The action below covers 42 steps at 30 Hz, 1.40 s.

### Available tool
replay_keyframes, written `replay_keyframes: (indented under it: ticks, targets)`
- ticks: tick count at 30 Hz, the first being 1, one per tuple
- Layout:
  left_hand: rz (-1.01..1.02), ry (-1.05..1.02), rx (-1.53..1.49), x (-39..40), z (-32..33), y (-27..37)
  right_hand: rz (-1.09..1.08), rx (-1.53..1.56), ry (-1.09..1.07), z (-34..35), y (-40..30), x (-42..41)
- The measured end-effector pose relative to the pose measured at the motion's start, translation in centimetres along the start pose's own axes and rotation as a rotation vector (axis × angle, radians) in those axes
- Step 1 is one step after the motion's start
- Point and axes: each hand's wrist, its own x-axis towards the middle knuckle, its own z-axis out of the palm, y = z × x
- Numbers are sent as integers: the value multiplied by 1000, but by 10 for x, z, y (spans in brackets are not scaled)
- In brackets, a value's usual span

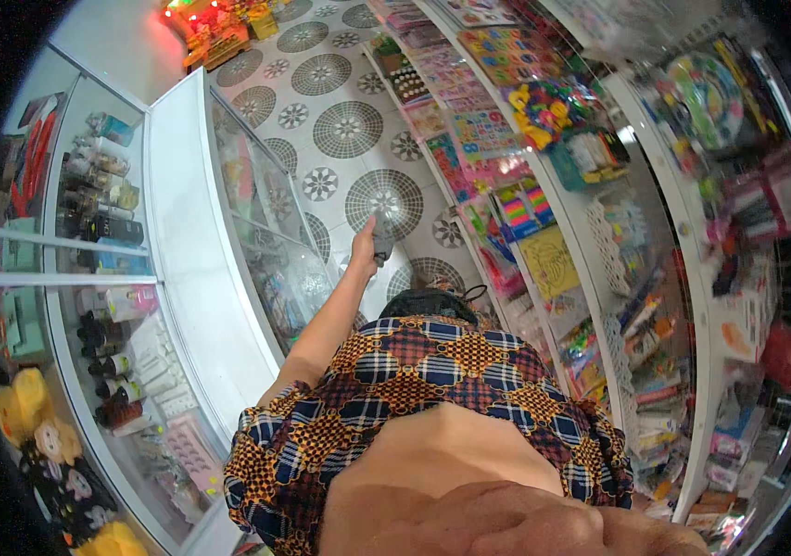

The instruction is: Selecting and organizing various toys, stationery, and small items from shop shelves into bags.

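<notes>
My left hand reaches forward at the end of an outstretched arm, its fingers closed around a small dark grey object. What that object is, I cannot tell. Beneath the hand lies a tiled floor with round grey mosaic patterns. To its left is a glass-fronted display counter with a white top. My right hand is out of view; only the patterned right sleeve shows on that side. Black fabric with a thin cord loop sits at my waist.
Stepped white shelves packed with colourful packaged goods line the right side. On the left, a glass cabinet holds boxes and bottles, with yellow plush items beside it. A lit red and gold altar stands on the floor ahead.
</notes>
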Motion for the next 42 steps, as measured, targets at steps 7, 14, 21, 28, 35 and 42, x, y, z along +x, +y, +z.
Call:
replay_keyframes:
  ticks: [7,14,21,28,35,42]
  targets:
    - [167,-66,147,126,11,99,9,34,-252,61,-109,139]
    - [224,275,390,195,-89,181,-173,134,-733,179,-271,316]
    - [-14,177,67,239,-131,274,-804,-98,-582,289,-504,435]
    - [56,73,-101,378,-165,413,-891,50,-513,285,-814,476]
    - [156,122,113,491,-159,569,-687,13,157,176,-900,619]
    - [54,46,231,641,-252,587,-432,-461,568,179,-888,749]
